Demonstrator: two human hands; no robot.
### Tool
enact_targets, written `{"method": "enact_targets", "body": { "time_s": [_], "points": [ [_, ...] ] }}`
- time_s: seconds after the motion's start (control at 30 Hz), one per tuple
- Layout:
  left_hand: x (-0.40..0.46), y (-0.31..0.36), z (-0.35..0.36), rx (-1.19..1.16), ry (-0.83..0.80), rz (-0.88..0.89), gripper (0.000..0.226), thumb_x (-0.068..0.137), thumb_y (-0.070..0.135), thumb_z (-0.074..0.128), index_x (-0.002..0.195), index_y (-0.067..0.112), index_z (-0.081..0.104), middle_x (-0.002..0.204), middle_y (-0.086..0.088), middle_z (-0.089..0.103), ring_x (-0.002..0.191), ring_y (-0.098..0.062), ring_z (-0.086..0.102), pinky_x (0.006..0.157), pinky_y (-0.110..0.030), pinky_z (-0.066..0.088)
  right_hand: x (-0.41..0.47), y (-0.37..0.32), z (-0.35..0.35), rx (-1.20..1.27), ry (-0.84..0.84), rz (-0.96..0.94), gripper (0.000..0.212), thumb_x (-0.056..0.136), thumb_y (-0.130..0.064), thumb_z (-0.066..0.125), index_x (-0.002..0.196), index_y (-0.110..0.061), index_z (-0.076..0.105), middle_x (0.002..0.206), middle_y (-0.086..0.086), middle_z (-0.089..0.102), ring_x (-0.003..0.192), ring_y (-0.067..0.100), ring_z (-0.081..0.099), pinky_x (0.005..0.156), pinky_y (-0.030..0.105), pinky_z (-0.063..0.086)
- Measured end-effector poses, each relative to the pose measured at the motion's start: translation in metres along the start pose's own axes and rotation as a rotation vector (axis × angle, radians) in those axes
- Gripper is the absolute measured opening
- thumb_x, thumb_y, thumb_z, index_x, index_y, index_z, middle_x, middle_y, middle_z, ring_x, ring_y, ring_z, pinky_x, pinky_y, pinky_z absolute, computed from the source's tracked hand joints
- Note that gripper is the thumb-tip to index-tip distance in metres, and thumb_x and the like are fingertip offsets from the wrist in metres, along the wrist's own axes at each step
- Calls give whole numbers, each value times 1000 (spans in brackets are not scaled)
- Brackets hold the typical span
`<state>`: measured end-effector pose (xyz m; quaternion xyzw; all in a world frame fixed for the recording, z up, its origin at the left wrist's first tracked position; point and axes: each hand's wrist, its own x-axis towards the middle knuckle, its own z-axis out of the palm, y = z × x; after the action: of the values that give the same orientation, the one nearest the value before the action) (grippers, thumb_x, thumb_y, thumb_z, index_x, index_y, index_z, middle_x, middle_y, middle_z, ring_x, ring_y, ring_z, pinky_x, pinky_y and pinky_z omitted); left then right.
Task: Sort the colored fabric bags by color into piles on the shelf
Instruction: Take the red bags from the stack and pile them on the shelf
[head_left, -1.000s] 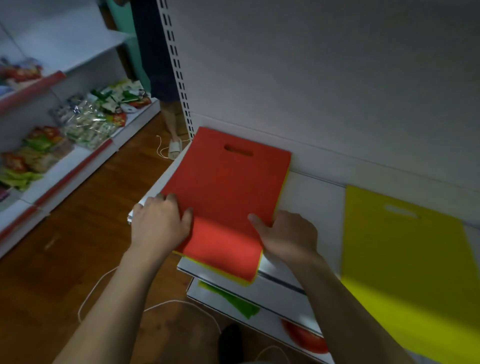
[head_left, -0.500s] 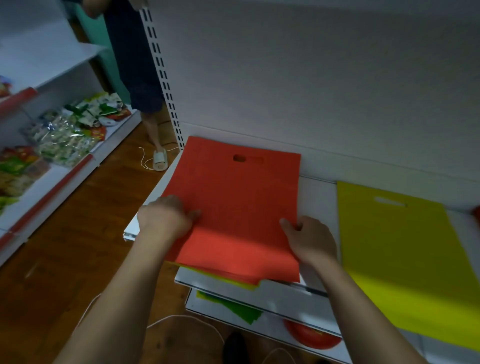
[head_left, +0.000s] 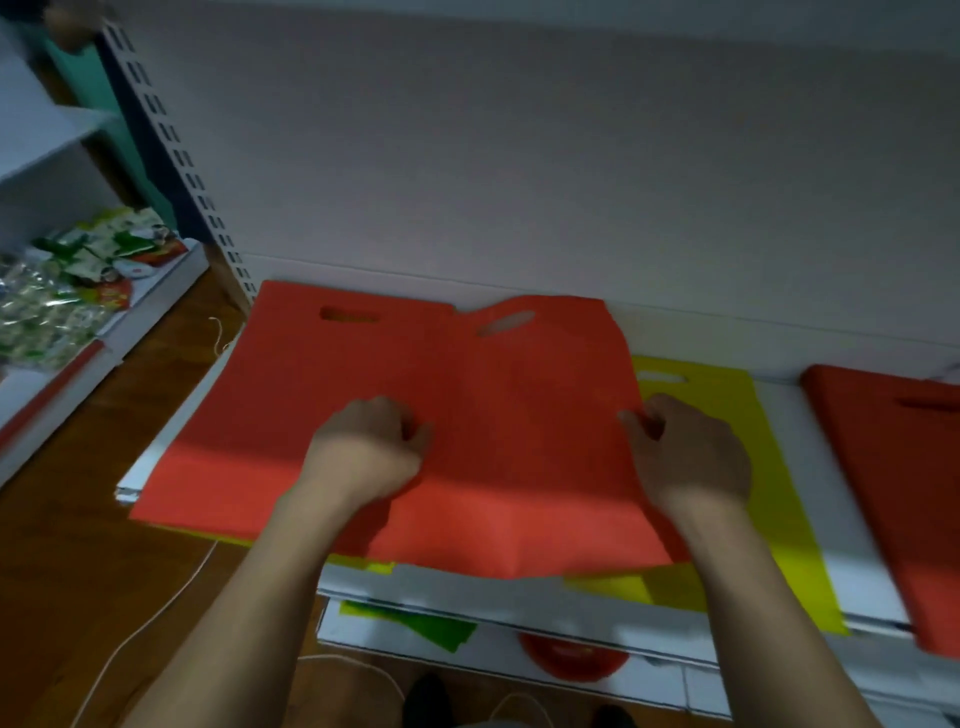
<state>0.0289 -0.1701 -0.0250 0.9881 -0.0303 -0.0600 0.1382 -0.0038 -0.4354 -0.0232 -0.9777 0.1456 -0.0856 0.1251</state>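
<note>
L hand (head_left: 363, 447) & R hand (head_left: 691, 447) each pinch the lifted orange bag (head_left: 530, 415). It overlaps the orange bag on the pile (head_left: 311, 395) & yellow bag (head_left: 753, 467); red bag (head_left: 898, 483) lies further right on shelf (head_left: 810, 467).

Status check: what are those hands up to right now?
Both hands, left and right, grip an orange bag. It overlaps the yellow bag. Nothing blocking.

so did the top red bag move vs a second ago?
Yes. The held red bag has slid right off the red bag pile, now overlapping the yellow bag.
</note>
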Motion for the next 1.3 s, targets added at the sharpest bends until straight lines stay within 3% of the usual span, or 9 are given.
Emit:
{"method": "enact_targets", "body": {
  "time_s": [0.13, 0.4, 0.63, 0.77, 0.9, 1.0, 1.07, 1.17, 1.3],
  "points": [
    [-7, 69, 15, -33, 44, 89, 36, 93, 44, 51, 68, 17, 52, 90, -9, 69, 94, -33, 64, 63, -30, 38, 0, 68, -25, -9, 35, 10, 30, 95, -40, 50, 84, -14, 59, 96, 15, 68, 93, 37, 62, 72, 37, 43],
    [-16, 211, 61, -100, 19, 199, 46, 94, 49, 49, 60, 20, 40, 65, 2, 49, 85, -31, 60, 60, -30, 31, 7, 221, -66, -5, 85, 115, 34, 94, -40, 54, 90, -8, 65, 92, 20, 68, 87, 41, 63, 70, 39, 47],
    [-22, 334, 118, -60, -39, 312, 43, 95, 52, 45, 66, 20, 40, 89, -6, 65, 92, -30, 62, 62, -30, 36, 7, 359, -73, 30, 238, 168, 30, 90, -31, 63, 73, -7, 56, 67, 21, 61, 67, 41, 60, 58, 37, 43],
    [-26, 376, 149, 13, -81, 332, 39, 95, 55, 42, 81, 21, 52, 97, -7, 67, 97, -28, 62, 66, -30, 39, 11, 424, -71, -27, 189, 203, 31, 91, -34, 61, 75, -7, 60, 71, 17, 63, 69, 38, 61, 59, 36, 41],
    [-27, 402, 167, 175, -49, 347, 45, 97, 56, 36, 101, 18, 59, 108, -8, 66, 101, -28, 62, 75, -32, 45, 17, 459, -65, -77, 129, 225, 32, 90, -36, 62, 76, -8, 64, 72, 14, 61, 70, 35, 59, 61, 35, 42],
    [-26, 415, 171, 307, -52, 318, 52, 97, 60, 32, 107, 17, 60, 112, -10, 65, 104, -29, 62, 80, -32, 43, 18, 468, -58, -65, 169, 224, 29, 88, -31, 67, 75, -6, 63, 69, 16, 58, 66, 36, 57, 59, 35, 40],
    [-26, 420, 172, 362, -60, 274, 57, 96, 63, 30, 108, 16, 61, 113, -10, 64, 105, -28, 62, 82, -33, 42, 19, 470, -58, -51, 163, 293, 30, 88, -35, 65, 83, -6, 62, 77, 17, 59, 74, 36, 58, 64, 36, 40],
    [-27, 425, 175, 351, -78, 225, 58, 96, 63, 29, 110, 15, 60, 115, -10, 63, 108, -28, 60, 85, -33, 42, 27, 472, -60, -59, 66, 379, 36, 92, -43, 56, 100, -9, 61, 95, 13, 63, 92, 34, 60, 79, 38, 44],
    [-26, 428, 178, 319, -85, 208, 55, 97, 59, 31, 111, 14, 60, 117, -12, 62, 109, -30, 60, 86, -33, 43, 39, 467, -68, -53, -117, 383, 37, 97, -44, 44, 103, -11, 61, 104, 11, 64, 99, 30, 58, 76, 33, 43]
  ]
}}
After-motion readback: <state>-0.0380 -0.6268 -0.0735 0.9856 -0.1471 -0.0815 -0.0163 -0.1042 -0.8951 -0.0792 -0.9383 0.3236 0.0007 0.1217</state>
